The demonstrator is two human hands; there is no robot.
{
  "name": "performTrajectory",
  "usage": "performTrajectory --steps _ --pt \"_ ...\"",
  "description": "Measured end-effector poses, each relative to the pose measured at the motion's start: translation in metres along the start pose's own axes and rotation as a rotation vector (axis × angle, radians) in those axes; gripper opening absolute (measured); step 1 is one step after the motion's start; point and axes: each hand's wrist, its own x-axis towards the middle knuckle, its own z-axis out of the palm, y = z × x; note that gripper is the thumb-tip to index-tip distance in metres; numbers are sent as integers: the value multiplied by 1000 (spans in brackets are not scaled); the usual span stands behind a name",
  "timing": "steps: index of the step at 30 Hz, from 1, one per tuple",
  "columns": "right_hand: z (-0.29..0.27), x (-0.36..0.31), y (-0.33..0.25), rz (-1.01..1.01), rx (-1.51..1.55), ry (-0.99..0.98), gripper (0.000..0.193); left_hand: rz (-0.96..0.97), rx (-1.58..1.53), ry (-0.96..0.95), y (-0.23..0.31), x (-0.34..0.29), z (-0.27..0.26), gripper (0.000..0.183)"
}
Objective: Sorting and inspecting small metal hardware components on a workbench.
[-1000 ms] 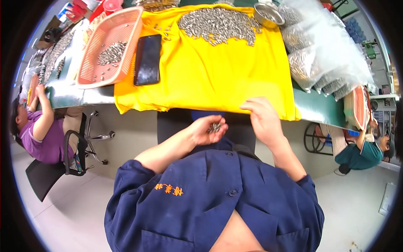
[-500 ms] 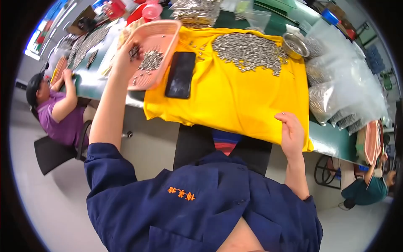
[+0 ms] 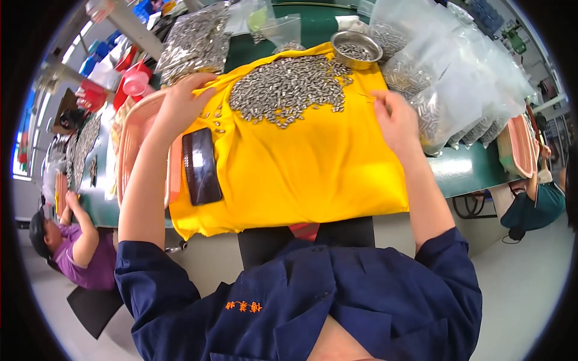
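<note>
My left hand (image 3: 185, 103) is over the far end of the pink plastic basket (image 3: 133, 123), its thumb and fingers apart and pointing at the metal pile. Nothing shows between them. Small silver metal pins (image 3: 289, 90) lie heaped on the yellow cloth (image 3: 301, 174), with a few loose ones near my left fingertips. On the right side of the cloth hovers my right hand (image 3: 398, 123); its fingers are bent, with a gap between thumb and forefinger and nothing visible in it. My left forearm hides much of the basket and its contents.
A black phone (image 3: 202, 165) lies at the cloth's left. A steel bowl (image 3: 356, 51) of pins stands at its far right corner. Clear bags of pins (image 3: 421, 78) crowd the right; another bag (image 3: 195, 42) lies far left. One person (image 3: 84, 246) sits left, another (image 3: 533, 204) right.
My left hand has left the basket's inside and moved right toward the pile. My right hand has reached forward from the cloth's near edge. The view has shifted, bringing the pile nearer the middle.
</note>
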Motion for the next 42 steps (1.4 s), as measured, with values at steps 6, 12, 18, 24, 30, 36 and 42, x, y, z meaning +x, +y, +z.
performTrajectory --steps 6,12,18,24,30,36,42 --pt "22 63 43 900 913 -181 23 166 -22 -74 25 70 67 28" --pt "61 99 65 1087 960 -32 34 281 -25 -62 41 126 138 25" --pt "83 120 75 1073 792 24 24 392 41 42 59 183 192 24" --pt "70 140 59 1169 964 27 17 221 76 127 42 205 228 20" --pt "33 173 52 1011 918 9 16 159 -25 -34 51 202 224 28" --pt "40 193 62 920 872 -52 18 430 -89 -174 58 173 188 20" --pt "72 201 72 1028 853 -173 14 672 -79 -207 54 155 159 23"
